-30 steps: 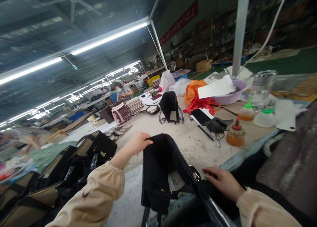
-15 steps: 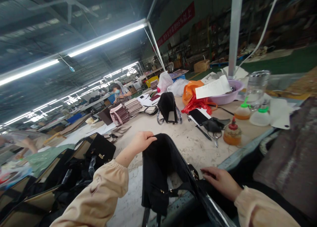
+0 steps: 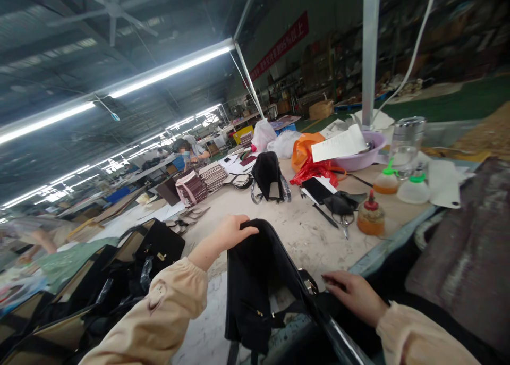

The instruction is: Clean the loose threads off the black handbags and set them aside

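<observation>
A black bag (image 3: 249, 285) stands open at the near edge of the table, its dark inside showing. My left hand (image 3: 228, 232) grips its upper left rim, thumb and fingers closed over the edge. Right of the bag, my right hand (image 3: 354, 293) has its fingers drawn together beside a gold-coloured metal fitting (image 3: 308, 281) and black material; what those fingers hold, if anything, is hidden. Farther back on the table (image 3: 297, 229) another black bag (image 3: 271, 176) stands upright with clear wrapping on its handles.
Several black bags (image 3: 161, 245) crowd the left. Rightward are scissors (image 3: 345, 226), a red-capped bottle (image 3: 371, 216), green-capped bottles (image 3: 414, 188), a jar (image 3: 407, 142) and a purple basin (image 3: 364, 155). Stacked pieces (image 3: 191, 188) sit behind. People work at the far left and back.
The view has shifted slightly. My left thumb has moved onto the bag's rim from a straighter pose, and the bag sits slightly farther left in view. My right hand has hardly moved.
</observation>
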A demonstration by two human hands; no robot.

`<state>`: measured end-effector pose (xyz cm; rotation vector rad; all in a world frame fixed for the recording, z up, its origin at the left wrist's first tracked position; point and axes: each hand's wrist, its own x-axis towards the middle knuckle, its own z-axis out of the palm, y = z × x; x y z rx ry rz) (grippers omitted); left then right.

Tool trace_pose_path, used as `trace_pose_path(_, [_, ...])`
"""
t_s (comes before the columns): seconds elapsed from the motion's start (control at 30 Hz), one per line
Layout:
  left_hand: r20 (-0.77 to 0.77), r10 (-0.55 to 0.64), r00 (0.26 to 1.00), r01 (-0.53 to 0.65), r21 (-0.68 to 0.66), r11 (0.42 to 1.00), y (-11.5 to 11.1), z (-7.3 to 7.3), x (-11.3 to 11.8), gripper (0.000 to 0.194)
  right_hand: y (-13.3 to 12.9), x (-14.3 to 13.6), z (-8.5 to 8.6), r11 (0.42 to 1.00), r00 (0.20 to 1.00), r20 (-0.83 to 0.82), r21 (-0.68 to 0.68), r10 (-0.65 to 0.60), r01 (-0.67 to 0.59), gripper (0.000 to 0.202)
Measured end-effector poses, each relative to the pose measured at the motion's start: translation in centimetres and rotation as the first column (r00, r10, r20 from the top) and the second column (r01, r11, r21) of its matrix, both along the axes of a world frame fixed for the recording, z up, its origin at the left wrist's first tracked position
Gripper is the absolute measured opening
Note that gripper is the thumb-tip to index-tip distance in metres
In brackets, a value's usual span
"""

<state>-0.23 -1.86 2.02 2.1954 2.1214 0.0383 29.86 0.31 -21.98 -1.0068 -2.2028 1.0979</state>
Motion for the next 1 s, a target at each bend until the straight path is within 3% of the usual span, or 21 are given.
trace_pose_path(0.1, [0.137, -0.119, 0.983, 0.114, 0.041, 0.993, 0.1, 0.2, 0.6, 0.039, 0.0, 0.0, 0.1, 1.000, 1.000, -0.001, -0.001, 0.000, 0.000, 0.034])
trace_pose_path(0.17, [0.132, -0.153, 0.979, 0.150, 0.034, 0.988, 0.4, 0.3, 1.1, 0.038, 0.0, 0.0, 0.2, 1.000, 1.000, -0.001, 0.000, -0.005, 0.005, 0.034])
trace_pose_path(0.47, [-0.040, -0.078, 0.996, 0.081, 0.078, 0.994, 1.3, -0.4, 1.4, 0.034, 0.0, 0.0, 0.3, 1.000, 1.000, 0.007, 0.002, -0.009, 0.009, 0.033])
trace_pose_path(0.53, [0.011, -0.055, 0.998, 0.053, 0.107, 0.993, 1.1, -0.5, 1.2, 0.036, 0.1, -0.1, 0.3, 1.000, 1.000, 0.027, -0.001, -0.006, 0.006, 0.033])
trace_pose_path(0.6, [0.208, -0.007, 0.978, -0.010, 0.080, 0.997, 0.9, -0.5, 0.9, 0.039, 0.1, -0.1, 0.3, 1.000, 0.999, 0.042, 0.000, -0.002, 0.002, 0.034])
trace_pose_path(0.7, [0.558, 0.091, 0.825, -0.067, -0.063, 0.996, 0.4, -0.5, 0.2, 0.054, 0.1, 0.0, 0.3, 1.000, 0.999, 0.047, 0.009, 0.013, -0.013, 0.034])
trace_pose_path(0.8, [0.837, 0.200, 0.510, -0.103, -0.172, 0.980, -0.1, -0.6, -0.8, 0.074, 0.1, 0.0, 0.3, 1.000, 0.999, 0.040, 0.020, 0.023, -0.023, 0.033])
trace_pose_path(0.87, [0.922, 0.249, 0.298, -0.128, -0.220, 0.967, -0.4, -0.8, -1.4, 0.080, 0.1, 0.0, 0.2, 0.999, 0.999, 0.035, 0.024, 0.020, -0.021, 0.033])
trace_pose_path(0.93, [0.940, 0.252, 0.231, -0.143, -0.224, 0.964, -0.7, -0.9, -2.0, 0.084, 0.1, 0.0, 0.0, 1.000, 0.999, 0.029, 0.024, 0.017, -0.018, 0.034])
trace_pose_path(1.0, [0.942, 0.236, 0.239, -0.168, -0.199, 0.965, -1.0, -0.8, -2.4, 0.087, 0.2, 0.0, -0.2, 0.999, 1.000, 0.023, 0.029, 0.018, -0.019, 0.034])
